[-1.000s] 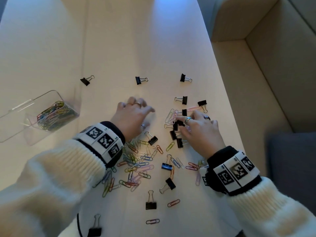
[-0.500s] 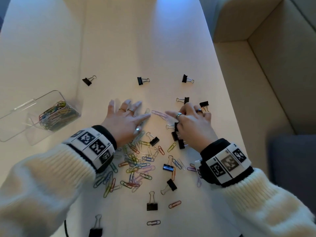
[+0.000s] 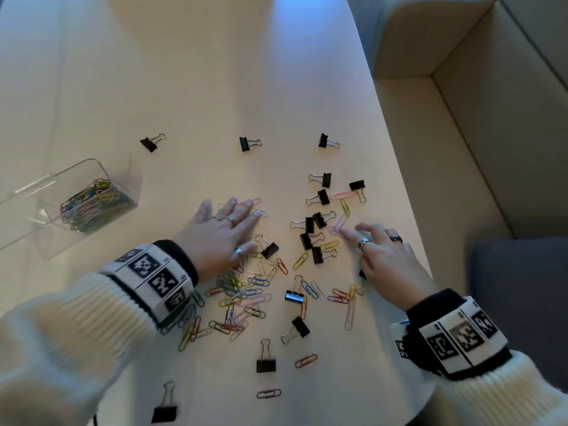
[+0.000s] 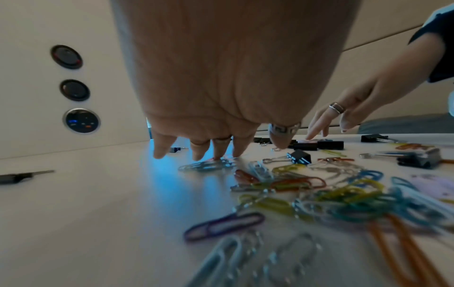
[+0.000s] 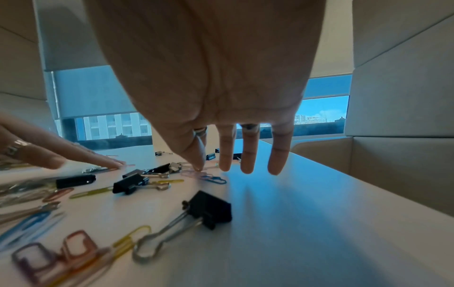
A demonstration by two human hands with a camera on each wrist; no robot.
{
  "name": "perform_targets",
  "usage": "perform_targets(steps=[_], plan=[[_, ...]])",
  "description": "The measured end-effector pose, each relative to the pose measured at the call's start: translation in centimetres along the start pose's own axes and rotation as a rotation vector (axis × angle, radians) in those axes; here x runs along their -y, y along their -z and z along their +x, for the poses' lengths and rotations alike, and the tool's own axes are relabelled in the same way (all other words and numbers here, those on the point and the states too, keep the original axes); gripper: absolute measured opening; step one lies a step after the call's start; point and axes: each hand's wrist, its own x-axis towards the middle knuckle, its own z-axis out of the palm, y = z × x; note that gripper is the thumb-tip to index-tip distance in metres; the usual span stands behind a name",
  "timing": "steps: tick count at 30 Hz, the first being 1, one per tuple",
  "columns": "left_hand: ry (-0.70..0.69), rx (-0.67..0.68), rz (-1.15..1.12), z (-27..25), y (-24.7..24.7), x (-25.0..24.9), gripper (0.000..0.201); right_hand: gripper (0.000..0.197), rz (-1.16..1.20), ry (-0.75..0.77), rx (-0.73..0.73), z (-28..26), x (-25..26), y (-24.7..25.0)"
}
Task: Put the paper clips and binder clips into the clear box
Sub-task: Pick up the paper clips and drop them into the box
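The clear box point(image 3: 92, 167) lies on its side at the left of the table, with a heap of coloured paper clips point(image 3: 89, 204) inside. My left hand point(image 3: 233, 232) lies flat with straight fingers, and its fingertips point(image 4: 216, 155) press on a few paper clips point(image 4: 209, 165). My right hand point(image 3: 368, 244) is spread open, with its index fingertip point(image 5: 199, 165) touching a pink paper clip point(image 3: 336, 227). A cluster of black binder clips point(image 3: 313, 238) sits between the hands. A loose pile of coloured paper clips point(image 3: 242, 296) lies below the left hand.
More black binder clips are scattered around: three in a far row point(image 3: 249, 143), others near the front edge point(image 3: 266, 361) point(image 3: 164, 410). The table's right edge point(image 3: 408, 210) runs close to my right hand, and a beige sofa point(image 3: 491, 149) lies beyond it.
My right hand has drawn back to the right, uncovering the binder clip cluster, its fingers now spread. My left hand's fingers have flattened out onto the clips.
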Motion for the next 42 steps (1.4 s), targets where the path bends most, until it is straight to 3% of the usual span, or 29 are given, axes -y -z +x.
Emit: perform_targets(steps=[3,5,8,12,16,21,26,30,36,42], plan=[[0.026,-0.038,0.007,-1.4,-1.2,0.2,0.083,0.051,-0.061,0.019,-0.038,0.1,0.3,-0.1],[-0.009,-0.131,-0.006,-2.5,-2.1,-0.4,0.078,0.050,-0.143,0.030,-0.057,0.3,0.4,-0.2],[-0.031,-0.152,0.024,-4.5,-3.7,-1.5,0.071,0.047,-0.246,0.053,-0.094,-0.2,0.5,-0.6],[-0.073,-0.218,-0.023,-6.4,-6.2,-2.5,0.066,0.038,-0.224,0.089,-0.224,-1.5,0.6,-1.8],[-0.225,-0.397,0.011,-6.8,-7.2,-5.6,0.060,0.053,-0.209,0.093,-0.194,-1.4,1.0,-2.2],[-0.409,-0.492,0.038,-6.8,-7.3,-8.5,0.059,0.049,-0.210,0.079,-0.141,-1.5,1.3,-2.7],[-0.376,-0.436,0.040,-5.8,-7.8,-8.5,0.057,0.043,-0.192,0.094,-0.283,-1.9,1.7,-3.1],[-0.318,-0.569,0.002,-4.7,-5.6,-8.7,0.043,0.042,-0.069,0.139,-0.379,-1.6,2.8,-3.1],[-0.162,-0.647,-0.029,-2.2,-3.4,-9.2,0.045,0.031,0.037,0.129,-0.316,0.1,4.4,-2.5],[-0.170,-0.603,0.009,-1.6,-2.9,-9.3,0.020,0.023,0.058,0.095,-0.247,0.9,5.1,-2.6]])
